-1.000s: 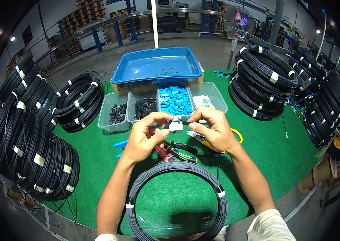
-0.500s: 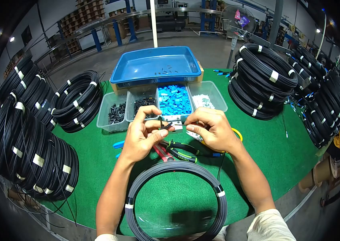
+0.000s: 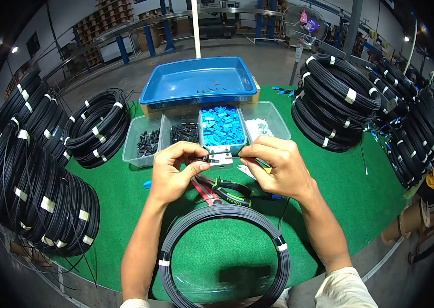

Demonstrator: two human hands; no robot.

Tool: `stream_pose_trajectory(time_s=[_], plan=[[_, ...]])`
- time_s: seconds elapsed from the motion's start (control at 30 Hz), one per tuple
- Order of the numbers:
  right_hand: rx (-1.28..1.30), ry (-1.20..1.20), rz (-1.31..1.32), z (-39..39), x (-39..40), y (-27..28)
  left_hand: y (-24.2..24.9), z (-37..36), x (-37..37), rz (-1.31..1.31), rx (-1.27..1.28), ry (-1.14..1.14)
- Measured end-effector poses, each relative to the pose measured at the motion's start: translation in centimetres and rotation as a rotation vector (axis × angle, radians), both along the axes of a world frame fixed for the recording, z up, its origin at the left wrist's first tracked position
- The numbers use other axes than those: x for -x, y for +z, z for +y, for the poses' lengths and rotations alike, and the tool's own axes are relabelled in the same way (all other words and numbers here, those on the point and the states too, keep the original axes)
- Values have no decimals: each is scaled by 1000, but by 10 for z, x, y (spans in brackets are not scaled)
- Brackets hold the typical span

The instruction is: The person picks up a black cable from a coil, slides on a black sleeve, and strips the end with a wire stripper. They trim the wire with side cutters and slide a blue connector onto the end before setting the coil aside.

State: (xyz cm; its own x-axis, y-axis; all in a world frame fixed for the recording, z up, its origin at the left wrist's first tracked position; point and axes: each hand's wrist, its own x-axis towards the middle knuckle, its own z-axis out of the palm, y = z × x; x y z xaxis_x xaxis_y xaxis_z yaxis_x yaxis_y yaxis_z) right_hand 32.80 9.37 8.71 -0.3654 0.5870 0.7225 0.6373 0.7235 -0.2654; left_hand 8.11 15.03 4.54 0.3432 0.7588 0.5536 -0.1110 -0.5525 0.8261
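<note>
Clear bins (image 3: 142,161) are holding black (image 3: 148,143), blue (image 3: 222,127) and white pieces (image 3: 258,128); left fingers (image 3: 197,167) are pinching a black part (image 3: 212,160); right fingers' (image 3: 259,150) closure is remaining unclear.

The tray (image 3: 196,79) is blue, the mat (image 3: 330,195) green, the cable coil (image 3: 178,226) black with white bands

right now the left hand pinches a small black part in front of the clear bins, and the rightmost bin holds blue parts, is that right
Not quite: the head view shows white parts in the rightmost bin, not blue. The left hand does pinch a small black part in front of the clear bins.
</note>
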Motion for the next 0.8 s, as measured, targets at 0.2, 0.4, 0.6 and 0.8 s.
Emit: stream_pose_trajectory(time_s=[0.2,0.4,0.6,0.8], plan=[[-93,-35,24,-2,4,0,0,-2,0,4,26,22],[-148,-30,-37,-7,6,3,-5,2,1,-52,42,-11],[-202,-38,-99,-14,13,6,-8,4,2,-75,85,-40],[-210,-39,-108,-17,18,6,-8,3,1,-79,79,-57]])
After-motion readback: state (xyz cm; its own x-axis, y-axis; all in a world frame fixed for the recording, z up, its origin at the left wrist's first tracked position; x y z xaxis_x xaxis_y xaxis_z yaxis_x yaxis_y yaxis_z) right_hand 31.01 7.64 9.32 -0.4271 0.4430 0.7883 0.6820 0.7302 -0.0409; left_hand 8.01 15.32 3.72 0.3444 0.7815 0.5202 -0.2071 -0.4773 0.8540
